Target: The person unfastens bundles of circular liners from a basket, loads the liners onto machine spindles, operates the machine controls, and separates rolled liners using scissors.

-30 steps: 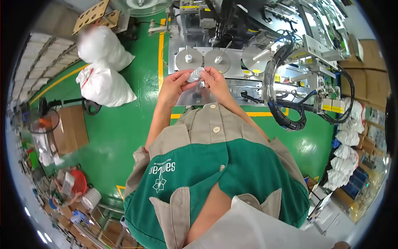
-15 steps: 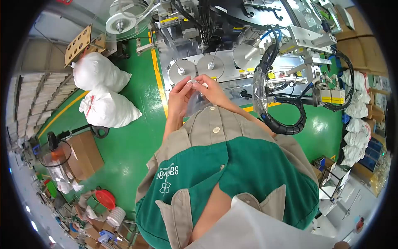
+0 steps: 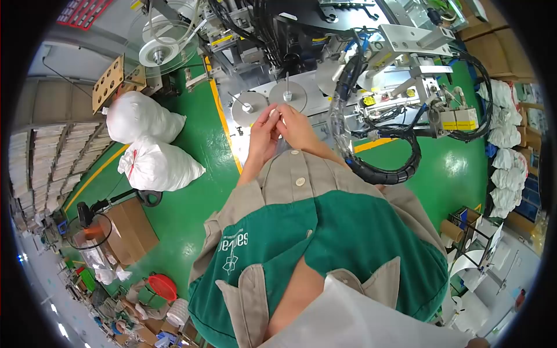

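Observation:
Both hands meet in front of my chest, fingertips touching, just before the near edge of the machine. My left hand (image 3: 264, 135) is closed, its thumb and fingers pressed together. My right hand (image 3: 297, 126) is closed too, bent over toward the left fingertips. A speck of white shows at the fingertips, too small to name. What else lies between the fingers is hidden. Nearest beyond the hands are two round metal discs: the left disc (image 3: 241, 115) and the right disc (image 3: 297, 91), each with a white hub and a thin rod.
A thick black cable bundle (image 3: 383, 174) loops down close to my right forearm. Two stuffed white sacks (image 3: 162, 165) stand on the green floor at left, near a cardboard box (image 3: 132, 229). A clear reel (image 3: 158, 53) hangs at upper left. More white sacks (image 3: 505, 168) are stacked at right.
My hands have drawn closer together and lower their fingers more tightly. The clear plastic bag seen below them earlier no longer shows. The view has shifted slightly.

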Demonstrator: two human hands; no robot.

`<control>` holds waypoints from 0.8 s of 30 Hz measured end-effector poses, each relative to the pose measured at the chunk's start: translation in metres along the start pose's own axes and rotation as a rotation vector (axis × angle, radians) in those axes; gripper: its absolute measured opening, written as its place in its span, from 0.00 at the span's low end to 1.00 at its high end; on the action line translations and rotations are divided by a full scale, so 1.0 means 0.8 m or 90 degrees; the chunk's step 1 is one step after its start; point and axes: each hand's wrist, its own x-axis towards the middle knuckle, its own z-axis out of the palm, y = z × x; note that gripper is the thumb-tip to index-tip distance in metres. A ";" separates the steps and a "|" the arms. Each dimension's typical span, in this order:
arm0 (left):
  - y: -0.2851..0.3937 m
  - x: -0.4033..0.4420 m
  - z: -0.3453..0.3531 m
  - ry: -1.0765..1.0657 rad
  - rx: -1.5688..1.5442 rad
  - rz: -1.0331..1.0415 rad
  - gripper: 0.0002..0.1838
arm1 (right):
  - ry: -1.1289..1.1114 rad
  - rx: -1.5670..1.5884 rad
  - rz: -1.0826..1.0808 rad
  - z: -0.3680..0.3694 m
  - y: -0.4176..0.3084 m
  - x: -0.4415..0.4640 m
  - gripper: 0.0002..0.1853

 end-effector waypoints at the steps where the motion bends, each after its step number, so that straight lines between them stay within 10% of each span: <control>1: 0.003 0.001 0.000 -0.004 0.005 -0.008 0.19 | -0.009 0.052 -0.001 -0.004 0.002 -0.001 0.14; 6: 0.043 0.024 0.016 -0.028 0.142 0.064 0.20 | -0.007 0.304 0.113 -0.026 -0.005 -0.003 0.17; 12: 0.134 0.045 0.102 -0.074 0.870 0.301 0.18 | -0.034 0.749 0.257 -0.065 0.024 -0.011 0.12; 24: 0.152 0.058 0.145 -0.347 1.101 0.406 0.20 | -0.027 0.959 0.339 -0.084 0.030 -0.036 0.15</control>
